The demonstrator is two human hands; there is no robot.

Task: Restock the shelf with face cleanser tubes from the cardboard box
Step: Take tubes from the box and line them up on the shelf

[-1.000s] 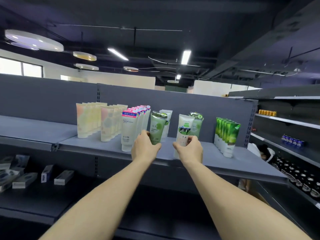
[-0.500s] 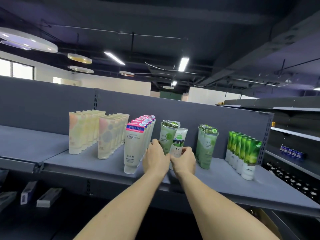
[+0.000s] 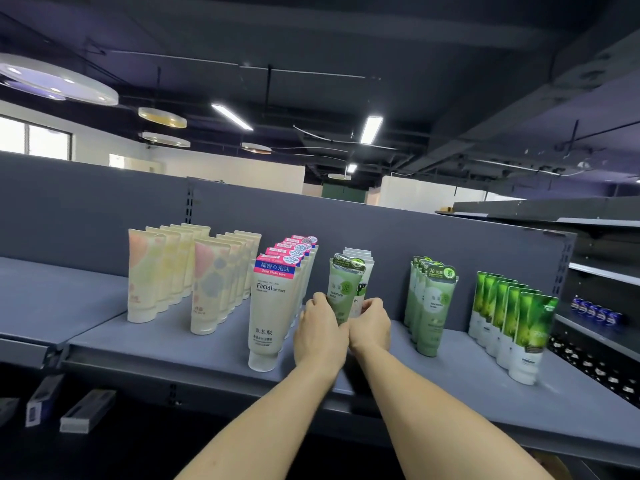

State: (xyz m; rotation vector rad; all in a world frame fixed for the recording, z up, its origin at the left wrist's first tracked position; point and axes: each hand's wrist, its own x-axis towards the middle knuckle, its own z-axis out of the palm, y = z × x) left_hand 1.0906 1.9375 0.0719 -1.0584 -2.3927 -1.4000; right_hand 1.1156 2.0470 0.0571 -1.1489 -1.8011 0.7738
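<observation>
While both hands meet mid-shelf (image 3: 207,344), the left hand (image 3: 320,336) curls round a glossy green tube (image 3: 343,289), upright with its cap down; the right hand (image 3: 370,323) pinches the flat white tube (image 3: 360,296) behind.

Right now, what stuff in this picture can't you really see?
All from the head view:
- Bottom of the sage green tube: covered by the left hand and right hand.
- White tubes behind it: mostly blocked by that tube.
- Cardboard box: not in view, apart from a possible brown corner cut off at the bottom edge.
- Small blue items on the far right shelf: too small to identify.
- Boxes on the lower shelf: dark, labels unreadable.
</observation>
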